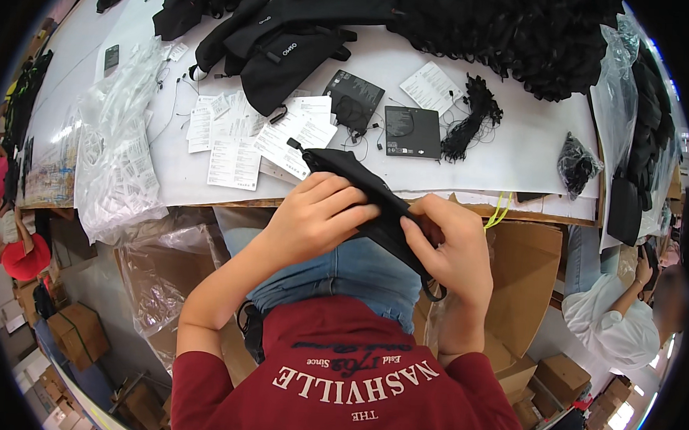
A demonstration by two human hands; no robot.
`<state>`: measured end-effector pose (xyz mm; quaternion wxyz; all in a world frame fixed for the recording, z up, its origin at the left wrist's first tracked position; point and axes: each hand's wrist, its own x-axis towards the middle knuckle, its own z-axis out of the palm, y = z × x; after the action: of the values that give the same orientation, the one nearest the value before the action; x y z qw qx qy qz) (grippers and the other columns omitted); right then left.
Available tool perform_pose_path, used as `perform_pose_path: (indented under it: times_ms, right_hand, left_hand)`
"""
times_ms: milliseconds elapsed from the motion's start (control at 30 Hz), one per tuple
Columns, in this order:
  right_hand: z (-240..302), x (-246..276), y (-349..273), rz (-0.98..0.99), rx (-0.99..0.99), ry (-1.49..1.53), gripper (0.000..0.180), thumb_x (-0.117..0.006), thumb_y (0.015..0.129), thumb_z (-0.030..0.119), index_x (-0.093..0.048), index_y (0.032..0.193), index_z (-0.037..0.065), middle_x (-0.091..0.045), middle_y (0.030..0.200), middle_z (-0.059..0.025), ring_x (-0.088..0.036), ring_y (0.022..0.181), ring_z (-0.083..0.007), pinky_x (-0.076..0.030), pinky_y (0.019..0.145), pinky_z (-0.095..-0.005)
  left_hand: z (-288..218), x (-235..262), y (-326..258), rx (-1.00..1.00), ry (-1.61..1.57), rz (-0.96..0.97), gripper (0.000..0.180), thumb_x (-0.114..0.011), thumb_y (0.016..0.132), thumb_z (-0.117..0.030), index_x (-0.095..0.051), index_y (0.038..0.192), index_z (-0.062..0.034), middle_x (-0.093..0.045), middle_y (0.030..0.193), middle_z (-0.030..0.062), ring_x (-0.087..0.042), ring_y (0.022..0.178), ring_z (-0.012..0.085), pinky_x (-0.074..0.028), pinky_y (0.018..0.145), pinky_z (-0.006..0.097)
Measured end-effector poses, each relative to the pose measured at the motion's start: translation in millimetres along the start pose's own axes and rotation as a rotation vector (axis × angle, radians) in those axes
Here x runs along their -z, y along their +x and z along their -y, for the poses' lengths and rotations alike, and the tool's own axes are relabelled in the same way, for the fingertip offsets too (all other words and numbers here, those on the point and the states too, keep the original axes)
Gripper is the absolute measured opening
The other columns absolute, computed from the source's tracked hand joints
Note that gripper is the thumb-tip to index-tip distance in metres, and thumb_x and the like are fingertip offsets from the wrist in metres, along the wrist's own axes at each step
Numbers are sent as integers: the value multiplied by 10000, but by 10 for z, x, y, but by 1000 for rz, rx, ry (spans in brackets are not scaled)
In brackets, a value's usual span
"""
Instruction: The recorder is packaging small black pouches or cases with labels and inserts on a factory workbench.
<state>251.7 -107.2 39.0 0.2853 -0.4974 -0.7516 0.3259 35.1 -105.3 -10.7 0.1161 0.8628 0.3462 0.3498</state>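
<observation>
Two bare hands were set on one black pouch (384, 197), which was held slantwise across the near edge of the white table (532, 146), its upper end over the surface and its looped end toward the body. The elbow on the left was bent outward, and the left hand (325, 210) was laid over the fabric with its back turned upward; its fingers were curled and pressed nearly together, while its thumb was hidden. On the other side the forearm was raised more steeply, and the right hand (459, 239) was angled inward, cloth being pinched between thumb and forefinger; how its remaining fingers were placed could not be fully told. Printed sheets (235, 160) were spread left of the near edge's middle, and black cards (412, 132) were laid beside a bundle of black cords (476, 117). More pouches (290, 47) were piled toward the far edge. A clear plastic bag (121, 136) was draped over the near edge at the left, and a small packet (579, 165) was laid by the near right corner.
</observation>
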Motion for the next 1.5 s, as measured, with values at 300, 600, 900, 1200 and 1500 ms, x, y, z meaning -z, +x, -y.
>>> perform_pose_path:
  times_ms: [300, 600, 900, 1200, 1500]
  right_hand:
    - [-21, -6, -3, 67, -13, 89, 122, -685, 785, 37, -571, 789, -4, -466, 576, -19, -398, 464, -67, -302, 434, -238]
    - [-230, -20, 9, -162, 9, 717, 482, -726, 791, 296, -587, 1171, 35, -627, 930, -44, -582, 924, -166, -441, 854, -288]
    - [-487, -126, -141, -101, -206, 736, 259, -581, 943, 195, -652, 1061, -24, -682, 972, -64, -588, 875, -114, -445, 811, -256]
    - [-795, 110, -188, -628, -138, 1123, 268, -487, 986, 197, -587, 1045, -44, -650, 875, -105, -563, 717, -153, -447, 668, -296]
    - [-924, 142, -119, -255, -67, 2012, 521, -538, 897, 154, -364, 1384, 96, -423, 645, 34, -343, 535, -77, -284, 489, -227]
  left_hand:
    - [-12, -24, -7, -46, 59, -47, 246, -688, 620, -78, -670, 866, -76, -633, 878, 2, -594, 819, 174, -459, 772, 331]
    - [-19, 116, 39, 194, -55, -209, 291, -764, 578, -41, -660, 850, -50, -625, 845, 55, -591, 762, 210, -450, 681, 322]
    - [8, 184, 129, 418, -163, -310, 201, -755, 685, 19, -637, 848, 4, -605, 788, 95, -593, 680, 223, -469, 626, 288]
    - [65, 409, -127, 689, -313, -43, 159, -746, 740, -51, -645, 846, 9, -626, 754, 75, -606, 696, 171, -465, 649, 261]
    - [52, 318, -266, 675, -398, 268, 216, -757, 744, -134, -635, 867, -6, -621, 804, 103, -598, 751, 263, -468, 670, 324]
